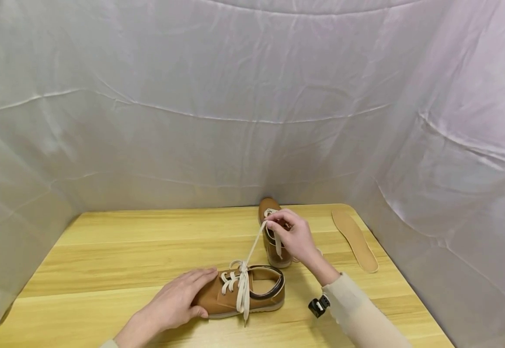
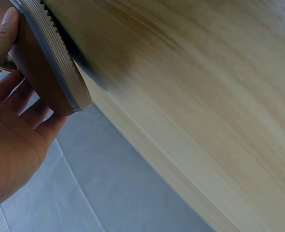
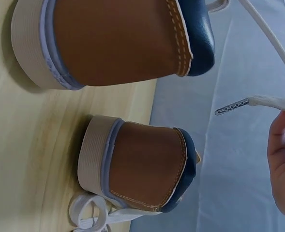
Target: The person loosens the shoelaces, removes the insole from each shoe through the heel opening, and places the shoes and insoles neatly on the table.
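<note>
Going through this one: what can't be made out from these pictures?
Head view: much of the near shoe's toe, covered by the left hand.
Head view: part of the far shoe, behind the right hand.
Head view: how the lace is knotted; strands overlap, too small.
Left wrist view: the rest of the near shoe, cut by top and left edges.
Right wrist view: most of the right hand, cut by the right edge.

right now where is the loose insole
In the head view, the tan insole lies on the wooden table by its far right corner, to the right of the farther brown shoe.
</note>
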Demonstrator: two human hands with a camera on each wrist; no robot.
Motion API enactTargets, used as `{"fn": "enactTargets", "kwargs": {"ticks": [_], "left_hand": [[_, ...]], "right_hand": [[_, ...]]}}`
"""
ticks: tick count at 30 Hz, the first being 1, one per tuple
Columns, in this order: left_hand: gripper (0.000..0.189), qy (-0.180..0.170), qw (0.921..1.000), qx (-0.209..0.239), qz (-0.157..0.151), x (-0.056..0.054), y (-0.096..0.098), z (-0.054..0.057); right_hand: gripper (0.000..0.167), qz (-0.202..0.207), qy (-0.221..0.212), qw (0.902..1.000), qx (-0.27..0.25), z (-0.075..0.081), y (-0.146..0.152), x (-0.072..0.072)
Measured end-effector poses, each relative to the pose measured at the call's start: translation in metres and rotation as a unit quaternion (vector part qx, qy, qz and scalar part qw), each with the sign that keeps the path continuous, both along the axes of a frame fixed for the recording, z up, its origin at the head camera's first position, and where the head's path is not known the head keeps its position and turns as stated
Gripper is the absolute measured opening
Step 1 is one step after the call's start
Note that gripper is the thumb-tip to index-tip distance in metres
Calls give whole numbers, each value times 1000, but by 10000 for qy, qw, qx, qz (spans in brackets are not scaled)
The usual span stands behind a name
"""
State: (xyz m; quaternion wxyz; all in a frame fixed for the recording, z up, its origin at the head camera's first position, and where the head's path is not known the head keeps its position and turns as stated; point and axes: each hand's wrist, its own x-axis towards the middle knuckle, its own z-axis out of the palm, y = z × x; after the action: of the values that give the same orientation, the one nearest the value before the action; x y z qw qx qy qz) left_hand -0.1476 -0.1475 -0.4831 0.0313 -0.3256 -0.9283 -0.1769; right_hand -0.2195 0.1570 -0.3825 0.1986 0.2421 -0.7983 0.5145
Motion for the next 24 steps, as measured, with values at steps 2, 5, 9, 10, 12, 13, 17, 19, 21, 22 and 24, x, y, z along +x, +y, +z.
{"fn": "enactTargets", "kwargs": {"ticks": [2, 5, 9, 10, 12, 13, 17, 19, 21, 22, 24], "left_hand": [[91, 4, 10000, -6, -5, 0, 0, 0], [91, 18, 10000, 1, -17, 0, 0, 0], [91, 24, 10000, -23, -19, 0, 0, 2], [91, 15, 10000, -28, -15, 0, 0, 2], [91, -14, 10000, -32, -5, 0, 0, 2], [91, -22, 10000, -29, -2, 1, 0, 2], [91, -52, 10000, -14, 19, 1, 1, 1], [91, -59, 10000, -16, 26, 1, 1, 1], [92, -67, 10000, -11, 26, 0, 1, 0], [92, -73, 10000, -7, 22, 0, 1, 0], [92, -74, 10000, -2, 13, 0, 1, 0]], "right_hand": [[7, -68, 8, 10000, -15, 1, 1, 0], [7, -174, -13, 9998, -28, 3, 2, -1], [7, -266, -47, 9996, -76, 5, 3, -1], [7, -272, -44, 9996, -89, 6, 4, -1], [7, -315, 4, 9995, -68, 6, 5, -2], [6, -321, 38, 9995, -65, 1, 8, -6], [6, -364, 71, 9993, -45, -15, 19, -21], [6, -373, 59, 9993, -64, -22, 24, -29], [6, -395, 61, 9992, -63, -21, 25, -29], [6, -416, 72, 9991, -57, -21, 26, -29], [6, -445, 73, 9990, -66, -20, 26, -30]]}}
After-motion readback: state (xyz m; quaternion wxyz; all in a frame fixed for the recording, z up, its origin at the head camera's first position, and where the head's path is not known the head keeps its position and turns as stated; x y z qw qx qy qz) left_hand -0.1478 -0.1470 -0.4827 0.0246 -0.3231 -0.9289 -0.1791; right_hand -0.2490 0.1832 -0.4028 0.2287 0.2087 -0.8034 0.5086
